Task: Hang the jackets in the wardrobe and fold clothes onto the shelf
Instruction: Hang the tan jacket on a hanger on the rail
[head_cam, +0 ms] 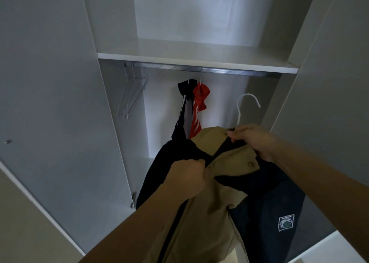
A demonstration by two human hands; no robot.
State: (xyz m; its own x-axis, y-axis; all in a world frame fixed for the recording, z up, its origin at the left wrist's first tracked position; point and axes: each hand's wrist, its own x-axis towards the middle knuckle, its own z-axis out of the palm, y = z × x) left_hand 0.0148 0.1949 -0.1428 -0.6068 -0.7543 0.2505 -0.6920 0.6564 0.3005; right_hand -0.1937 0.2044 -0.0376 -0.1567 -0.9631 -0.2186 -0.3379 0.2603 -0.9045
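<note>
— How far along is the hanging, from where you stand?

— Partway, I'd judge. Two garments already hang from the silver metal rail (199, 69) at the centre of the frame: a dark navy-and-grey jacket (184, 110) and, touching it on the right, a red-and-white one (198, 106). A few bare white wire hangers (130, 94) wait at the rail's left end, in the upper left. The white shelf board (195, 62) just above the rail carries no folded clothes that I can see, so the folding looks not yet begun.

— And the one in hand?

— A tan-and-navy jacket with a brass snap (225, 182) sits in the lower centre, in front of the open wardrobe and below the rail. It is on a white hanger (246, 104) whose hook sticks up above the collar, not yet on the rail.

— What are the hands doing?

— The left hand (186, 180) is curled tight, gripping the front edge of the jacket. The right hand (252, 140) pinches the collar by the base of the hook.

— Which way does it lie?

— Long axis runs from the collar, centre right, down towards the bottom edge. The hook's open end curves to the right.
</note>
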